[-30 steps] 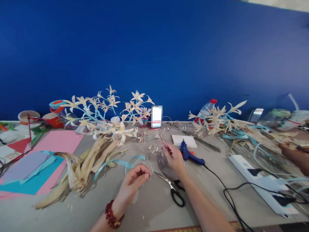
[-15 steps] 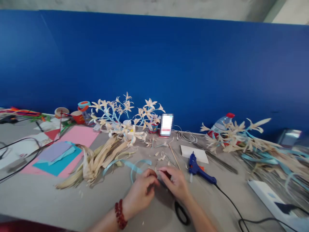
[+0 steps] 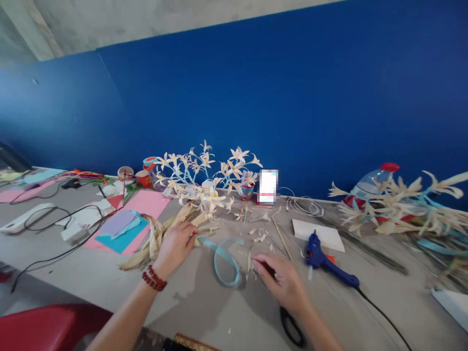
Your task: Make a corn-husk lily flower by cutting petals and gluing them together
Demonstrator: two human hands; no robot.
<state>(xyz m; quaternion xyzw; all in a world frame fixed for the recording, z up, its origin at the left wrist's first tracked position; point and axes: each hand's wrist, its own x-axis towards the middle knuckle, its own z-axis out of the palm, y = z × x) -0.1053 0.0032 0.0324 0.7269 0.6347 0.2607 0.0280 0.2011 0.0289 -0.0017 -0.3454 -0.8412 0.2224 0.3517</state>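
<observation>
My left hand (image 3: 174,246), with a red bead bracelet on the wrist, reaches out to the pile of dried corn husks (image 3: 161,233) and its fingers curl onto the husks beside the light blue ribbon (image 3: 224,256). My right hand (image 3: 283,282) rests on the grey table with fingers pinched together on a small pale piece among the husk scraps (image 3: 256,239). Black scissors (image 3: 290,326) lie just under my right wrist, partly hidden. The blue glue gun (image 3: 327,265) lies to the right of that hand.
Husk flowers on blue stems (image 3: 204,173) stand at the back, more lie at the right (image 3: 402,204) by a plastic bottle (image 3: 371,183). Coloured paper sheets (image 3: 126,222), cables (image 3: 54,219), tape rolls and cups (image 3: 137,175) are at the left. A red chair (image 3: 47,326) is lower left.
My left hand left the right hand and moved left to the husk pile. The right hand stayed pinched near the scraps. The camera turned left and tilted up.
</observation>
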